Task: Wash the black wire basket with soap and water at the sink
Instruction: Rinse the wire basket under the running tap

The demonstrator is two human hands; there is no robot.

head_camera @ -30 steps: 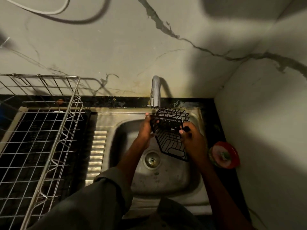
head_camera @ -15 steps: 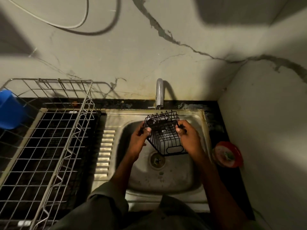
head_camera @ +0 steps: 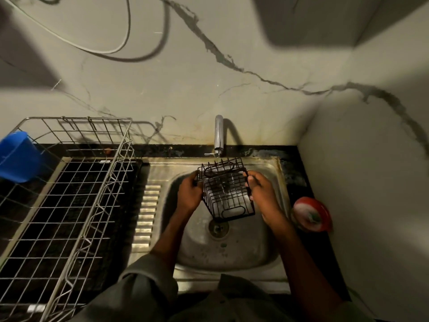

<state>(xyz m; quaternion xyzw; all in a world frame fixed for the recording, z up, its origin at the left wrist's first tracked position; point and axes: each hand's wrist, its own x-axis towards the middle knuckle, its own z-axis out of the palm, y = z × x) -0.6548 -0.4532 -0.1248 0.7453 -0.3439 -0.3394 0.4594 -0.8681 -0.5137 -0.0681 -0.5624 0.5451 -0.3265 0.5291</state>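
**Head view: black wire basket held under the tap, one hand on each side**

Head camera looks down on a steel sink set in a dark counter in a dim corner. Over the bowl, both hands hold the black wire basket clear of the sink floor, tilted, its far end just beneath the spout of the chrome tap. A thin stream of water falls from the spout onto the basket's upper wires. The left hand grips the basket's left side, fingers curled round the wires near the top corner. The right hand grips the right side, fingers wrapped on the edge wires. The drain lies below the basket's near end.

Left of the bowl, past the ribbed draining board, stands a silver wire dish rack with a blue plastic container at its far left corner. On the counter right of the sink sits a red round tub, close to the side wall.
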